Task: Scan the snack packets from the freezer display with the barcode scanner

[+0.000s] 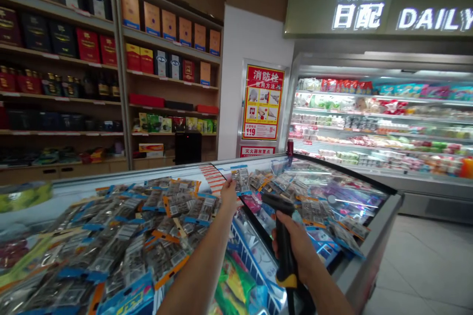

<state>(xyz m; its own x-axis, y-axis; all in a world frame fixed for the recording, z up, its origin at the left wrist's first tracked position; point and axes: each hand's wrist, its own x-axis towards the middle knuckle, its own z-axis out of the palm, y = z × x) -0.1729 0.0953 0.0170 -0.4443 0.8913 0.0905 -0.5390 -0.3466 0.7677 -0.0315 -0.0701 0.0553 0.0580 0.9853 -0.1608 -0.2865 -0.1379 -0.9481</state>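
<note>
My right hand (297, 241) is wrapped round a black barcode scanner (284, 246) with a yellow band near the grip's lower end and a cable below. The scanner's head points left, toward the packets. Stretched forward, my left hand (229, 191) pinches a small clear packet (241, 179) with blue edges, lifted near the freezer's back edge. A large heap of similar snack packets (125, 221), edged in blue or orange, covers the glass on the left. More packets (314, 209) lie spread on the right-hand lid, beyond the scanner.
The chest freezer (384, 211) holds colourful bags (236, 280) and a blue wire basket (254, 265) under its partly open lid. A red can (290, 147) stands at its back corner. Shelves of boxes (170, 68) rise behind; a refrigerated display (384, 127) stands at right.
</note>
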